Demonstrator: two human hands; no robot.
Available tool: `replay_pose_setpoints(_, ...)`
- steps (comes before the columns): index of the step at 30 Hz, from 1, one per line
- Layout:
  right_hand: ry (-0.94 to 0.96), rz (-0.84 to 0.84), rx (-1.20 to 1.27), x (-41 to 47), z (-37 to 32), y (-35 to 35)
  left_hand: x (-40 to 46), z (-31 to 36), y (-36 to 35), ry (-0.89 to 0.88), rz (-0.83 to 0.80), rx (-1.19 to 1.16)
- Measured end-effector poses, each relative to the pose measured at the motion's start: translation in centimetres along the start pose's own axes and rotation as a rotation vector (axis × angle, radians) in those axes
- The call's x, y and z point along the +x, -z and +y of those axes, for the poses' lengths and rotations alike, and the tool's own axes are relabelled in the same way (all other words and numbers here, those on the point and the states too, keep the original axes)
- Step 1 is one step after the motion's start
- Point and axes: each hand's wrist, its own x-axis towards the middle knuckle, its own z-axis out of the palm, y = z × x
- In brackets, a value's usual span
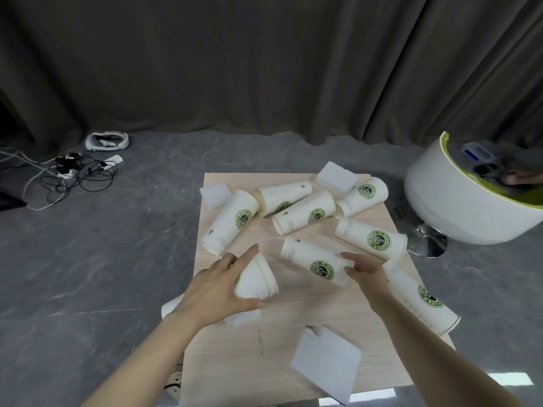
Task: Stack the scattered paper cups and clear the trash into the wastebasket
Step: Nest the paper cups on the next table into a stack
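Paper cup stack (255, 279) sat clamped in left hand (219, 286) fingers near table's (264, 345) left edge; right hand (365, 271) fingers closed around lying cup (316, 261). Risk: misaligned rims jamming, neighbouring cups rolling off.

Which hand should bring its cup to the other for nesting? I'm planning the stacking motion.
The right hand, I'd judge. It grips a single lying cup, base end free, while the left hand holds a nested stack whose open mouth faces right.
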Motion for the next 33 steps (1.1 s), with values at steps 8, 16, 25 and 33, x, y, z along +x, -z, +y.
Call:
replay_pose_setpoints(8, -0.048, -0.042, 0.253, -0.6, 0.0, 1.7, 0.0, 0.2, -0.2, 0.004, 0.005, 0.018)
replay_pose_setpoints(16, -0.007, -0.186, 0.423, -1.3, -1.8, 3.0, 0.0, 0.0, -0.2, 0.012, 0.019, 0.001)
replay_pose_setpoints(25, 0.077, -0.315, 0.548, -2.9, -4.7, 4.7, 0.3, 0.3, -0.3, -0.013, 0.053, 0.005)
replay_pose_setpoints(33, 0.099, -0.436, 0.49, -4.1, -6.3, 3.7, 0.8, 2.1, -0.5, -0.076, 0.091, -0.039)
